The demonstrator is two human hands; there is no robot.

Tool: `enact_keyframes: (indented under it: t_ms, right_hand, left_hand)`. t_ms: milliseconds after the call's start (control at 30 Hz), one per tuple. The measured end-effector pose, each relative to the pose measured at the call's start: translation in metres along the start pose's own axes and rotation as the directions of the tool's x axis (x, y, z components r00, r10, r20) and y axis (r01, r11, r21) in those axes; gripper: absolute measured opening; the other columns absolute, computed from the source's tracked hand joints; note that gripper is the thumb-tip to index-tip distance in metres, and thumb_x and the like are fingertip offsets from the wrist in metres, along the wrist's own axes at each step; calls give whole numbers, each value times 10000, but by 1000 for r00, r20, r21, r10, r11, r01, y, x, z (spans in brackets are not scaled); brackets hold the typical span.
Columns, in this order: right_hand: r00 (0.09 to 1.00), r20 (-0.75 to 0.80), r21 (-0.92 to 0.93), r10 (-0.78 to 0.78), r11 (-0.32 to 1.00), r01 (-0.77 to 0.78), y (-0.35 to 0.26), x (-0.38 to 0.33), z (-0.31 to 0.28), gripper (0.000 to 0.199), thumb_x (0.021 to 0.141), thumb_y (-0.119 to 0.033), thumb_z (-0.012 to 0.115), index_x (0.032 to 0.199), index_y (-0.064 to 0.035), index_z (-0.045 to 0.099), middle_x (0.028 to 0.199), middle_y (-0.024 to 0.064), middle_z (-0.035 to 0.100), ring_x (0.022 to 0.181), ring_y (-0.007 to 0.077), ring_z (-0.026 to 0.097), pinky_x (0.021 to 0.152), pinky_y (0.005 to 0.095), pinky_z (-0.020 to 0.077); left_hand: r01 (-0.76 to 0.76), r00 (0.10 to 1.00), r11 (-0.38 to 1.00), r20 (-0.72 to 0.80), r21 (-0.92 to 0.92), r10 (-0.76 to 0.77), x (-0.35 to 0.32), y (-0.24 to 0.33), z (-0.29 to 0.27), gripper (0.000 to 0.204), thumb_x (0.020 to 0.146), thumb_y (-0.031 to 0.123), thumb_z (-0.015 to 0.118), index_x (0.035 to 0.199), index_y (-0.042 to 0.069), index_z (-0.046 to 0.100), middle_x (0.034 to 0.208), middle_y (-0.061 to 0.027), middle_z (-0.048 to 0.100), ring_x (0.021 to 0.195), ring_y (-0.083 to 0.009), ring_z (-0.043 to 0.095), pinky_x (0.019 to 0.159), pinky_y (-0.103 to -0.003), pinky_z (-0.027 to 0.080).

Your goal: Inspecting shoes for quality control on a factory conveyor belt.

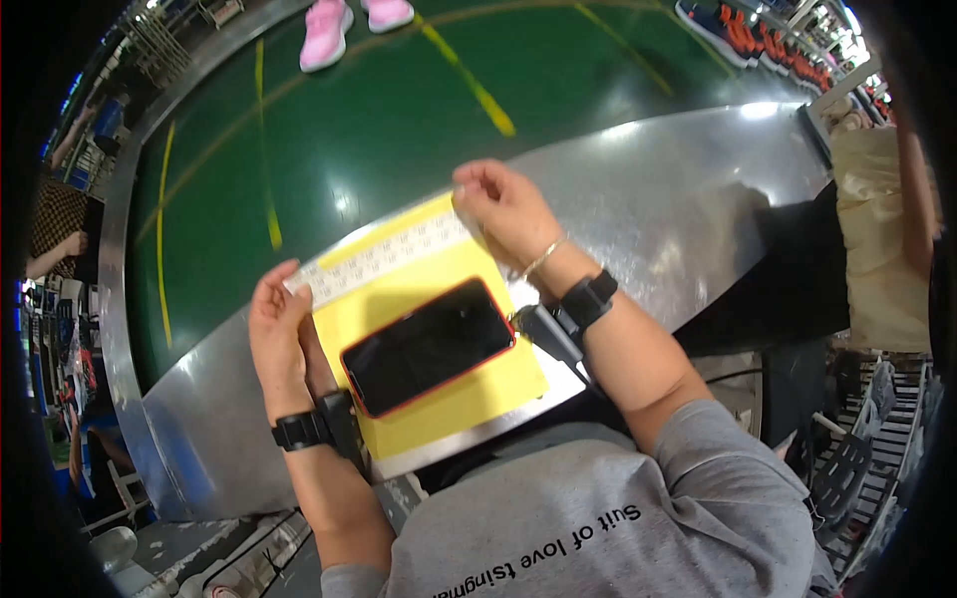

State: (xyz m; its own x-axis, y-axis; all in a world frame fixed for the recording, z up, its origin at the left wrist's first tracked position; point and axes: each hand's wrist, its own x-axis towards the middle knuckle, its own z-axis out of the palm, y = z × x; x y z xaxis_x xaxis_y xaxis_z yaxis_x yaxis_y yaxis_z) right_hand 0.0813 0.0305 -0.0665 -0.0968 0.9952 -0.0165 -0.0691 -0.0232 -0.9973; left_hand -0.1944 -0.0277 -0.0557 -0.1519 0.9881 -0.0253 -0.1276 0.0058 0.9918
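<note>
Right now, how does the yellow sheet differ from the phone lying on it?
The yellow sheet is pale, matte and larger; the phone is smaller, glossy black with a red edge. The sheet lies directly on the metal table, the phone on the sheet. Neither hand touches the phone: the left hand and right hand hold a white strip along the sheet's far edge. Both are flat rectangles.

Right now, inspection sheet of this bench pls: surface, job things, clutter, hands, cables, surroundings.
Surface: curved shiny metal bench, bare to the right.
Job's things: yellow sheet lying flat; white strip along its far edge; dark phone with red rim, screen off, lying on the sheet.
Clutter: nothing seen.
Hands: left hand pinches the strip's left end; right hand pinches its right end. Black wrist device on each.
Cables: one dark cable right of the right forearm.
Surroundings: green floor with yellow lines; pink shoes of another person; shoe racks top right.
</note>
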Motion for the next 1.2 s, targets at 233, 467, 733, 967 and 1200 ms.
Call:
enact_keyframes:
  t_ms: [233, 467, 733, 967, 1200]
  right_hand:
    - [1000, -10, 95, 6, 995, -5, 9, -5, -21, 269, 775, -102, 594, 996, 38, 531, 767, 9, 521, 690, 72, 482, 647, 210, 437]
    - [1000, -4, 55, -5, 998, 5, 5, -9, -22, 253, 777, -108, 598, 979, 33, 542, 773, 16, 526, 694, 77, 490, 654, 205, 437]
    - [996, -7, 206, 86, 975, -83, -8, -12, -19, 258, 784, -35, 597, 1016, 47, 521, 799, 16, 506, 706, 76, 485, 647, 188, 432]
    - [996, -14, 154, 89, 984, -86, -9, -10, -22, 240, 799, -49, 597, 1016, 33, 535, 774, 1, 495, 596, 40, 420, 557, 153, 388]
    - [996, -28, 116, 82, 990, -78, -10, -8, -22, 232, 803, -62, 600, 1012, 23, 545, 763, -7, 488, 579, 44, 406, 552, 155, 381]
  left_hand:
    - [20, 1000, 1000, -14, 11, -20, -8, -1, 24, 283, 803, -36, 541, 1084, -28, 510, 912, -73, 564, 828, -104, 536, 786, -211, 428]
    - [43, 999, 999, -7, 7, -43, -14, -3, 24, 301, 810, -23, 533, 1110, -18, 509, 952, -73, 568, 852, -104, 542, 811, -210, 429]
    - [31, 1000, 1000, -1, -5, -31, -7, -5, 19, 316, 791, -26, 564, 1101, -31, 502, 928, -70, 560, 849, -104, 537, 789, -210, 426]
    - [30, 999, 997, -15, -65, -31, -10, 3, 30, 291, 799, -19, 551, 1085, -39, 504, 928, -67, 565, 827, -97, 539, 776, -208, 431]
    - [34, 999, 996, -17, -77, -36, -9, 1, 30, 292, 794, -14, 557, 1081, -32, 507, 919, -60, 566, 814, -93, 541, 766, -205, 435]
